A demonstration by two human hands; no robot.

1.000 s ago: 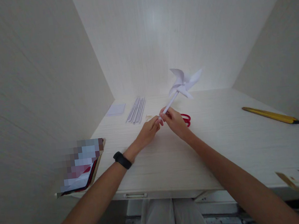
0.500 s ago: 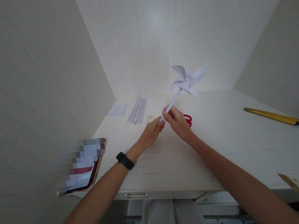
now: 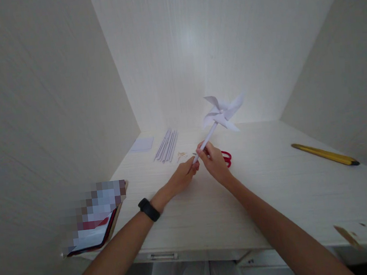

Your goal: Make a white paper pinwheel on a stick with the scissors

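A white paper pinwheel (image 3: 221,115) is held up over the desk, its stick slanting down toward me. My left hand (image 3: 183,175) is closed around the stick's lower end. Just above it, my right hand (image 3: 213,159) pinches the same stick between thumb and fingers. Red-handled scissors (image 3: 227,158) lie on the desk beside and partly behind my right hand. Left of the hands are some small tan pieces (image 3: 181,155), too small to name exactly. Several thin white paper sticks (image 3: 166,146) lie side by side farther left.
A small stack of white paper (image 3: 142,145) lies at the back left of the white desk (image 3: 277,202). A tablet (image 3: 99,224), its screen partly blurred, leans by the left wall. A yellow tool with a dark tip (image 3: 324,154) lies at the right.
The whole scene sits slightly lower and more to the left as the head view tilts. Both hands keep their hold on the pinwheel's stick; its pose barely differs.
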